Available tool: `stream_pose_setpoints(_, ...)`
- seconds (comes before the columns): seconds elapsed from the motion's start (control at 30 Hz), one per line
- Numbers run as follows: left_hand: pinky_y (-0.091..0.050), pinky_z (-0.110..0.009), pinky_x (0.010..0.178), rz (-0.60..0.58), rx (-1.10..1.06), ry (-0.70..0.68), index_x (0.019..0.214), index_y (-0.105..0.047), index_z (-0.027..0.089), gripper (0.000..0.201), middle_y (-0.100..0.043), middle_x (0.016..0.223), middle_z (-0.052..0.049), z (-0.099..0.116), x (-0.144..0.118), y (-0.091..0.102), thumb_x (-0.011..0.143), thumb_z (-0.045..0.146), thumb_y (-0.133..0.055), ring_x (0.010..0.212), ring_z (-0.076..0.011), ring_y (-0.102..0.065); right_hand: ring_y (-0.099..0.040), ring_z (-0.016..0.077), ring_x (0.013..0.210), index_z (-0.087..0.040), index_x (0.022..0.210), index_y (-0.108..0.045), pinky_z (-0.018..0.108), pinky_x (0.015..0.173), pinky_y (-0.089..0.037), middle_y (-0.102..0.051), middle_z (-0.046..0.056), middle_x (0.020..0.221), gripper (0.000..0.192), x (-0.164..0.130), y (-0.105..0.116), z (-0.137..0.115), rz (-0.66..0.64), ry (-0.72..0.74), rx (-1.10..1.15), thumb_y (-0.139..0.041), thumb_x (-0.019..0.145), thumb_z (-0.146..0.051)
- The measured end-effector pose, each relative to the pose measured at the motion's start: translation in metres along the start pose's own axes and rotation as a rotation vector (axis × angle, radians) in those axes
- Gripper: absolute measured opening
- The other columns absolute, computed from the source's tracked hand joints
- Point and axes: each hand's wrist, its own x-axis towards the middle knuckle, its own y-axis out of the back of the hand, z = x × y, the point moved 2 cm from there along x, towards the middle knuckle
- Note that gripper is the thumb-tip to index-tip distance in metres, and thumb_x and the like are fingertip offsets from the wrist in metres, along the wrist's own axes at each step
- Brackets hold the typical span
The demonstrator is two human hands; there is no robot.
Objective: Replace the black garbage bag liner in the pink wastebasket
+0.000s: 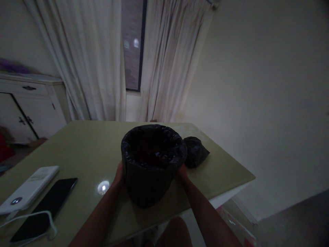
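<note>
A trash bin (149,185) lined with a black plastic bag stands on the table before me, its wide mouth facing up and toward me. The bag is folded over the rim, and a dim reddish tone shows inside. My left hand (119,174) grips the bin's left side, while my right hand (183,172) holds it from the right. Most fingers of both hands are hidden behind the bin. Just beyond my right hand lies a crumpled black plastic bag (195,151).
The greenish table (92,144) has a white power bank (31,187), a black phone (48,206) and a white cable (38,213) at its left. A wall (257,103) rises on the right. Curtains (95,68) hang behind, and a white cabinet (38,106) stands back left.
</note>
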Motion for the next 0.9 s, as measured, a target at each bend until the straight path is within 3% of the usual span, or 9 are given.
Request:
stream_pose_setpoints(0.2, -0.061, -0.043, 0.074, 0.010, 0.015, -0.048, 0.076, -0.074, 0.021, 0.052, -0.077, 0.085, -0.015, -0.005, 0.003, 0.004, 0.059, 0.070, -0.080, 0.094, -0.0393, -0.071, -0.060, 0.0404, 0.141, -0.010, 0.141, -0.073, 0.049, 0.121, -0.049, -0.067, 0.021, 0.150, 0.054, -0.003, 0.002, -0.004, 0.006, 0.002, -0.007, -0.060, 0.095, -0.034)
stream_pose_setpoints(0.47, -0.062, -0.041, 0.073, 0.007, 0.219, -0.051, 0.068, -0.064, 0.026, 0.053, -0.075, 0.077, -0.013, 0.002, 0.002, 0.004, 0.062, 0.078, -0.069, 0.088, -0.0357, -0.071, -0.060, 0.0397, 0.144, -0.018, 0.142, -0.075, 0.047, 0.122, -0.050, -0.068, 0.016, 0.150, 0.055, -0.002, 0.004, -0.004, -0.020, -0.078, -0.036, -0.062, 0.091, -0.035)
stream_pose_setpoints(0.73, -0.064, -0.043, 0.077, -0.017, 0.150, -0.027, 0.071, -0.066, 0.024, 0.059, -0.076, 0.080, -0.013, -0.006, 0.005, 0.003, 0.061, 0.082, -0.071, 0.089, -0.0345, -0.073, -0.064, 0.0397, 0.139, -0.018, 0.142, -0.074, 0.049, 0.120, -0.052, -0.069, 0.018, 0.147, 0.054, -0.001, 0.003, -0.001, -0.031, -0.101, -0.072, -0.060, 0.094, -0.037)
stream_pose_setpoints(0.9, -0.064, -0.043, 0.081, -0.006, 0.154, -0.047, 0.074, -0.070, 0.024, 0.061, -0.079, 0.088, -0.015, -0.007, 0.006, 0.006, 0.059, 0.082, -0.071, 0.099, -0.0384, -0.074, -0.063, 0.0416, 0.140, -0.017, 0.140, -0.076, 0.052, 0.120, -0.052, -0.069, 0.019, 0.147, 0.052, -0.001, 0.001, 0.000, -0.046, -0.080, -0.090, -0.059, 0.094, -0.034)
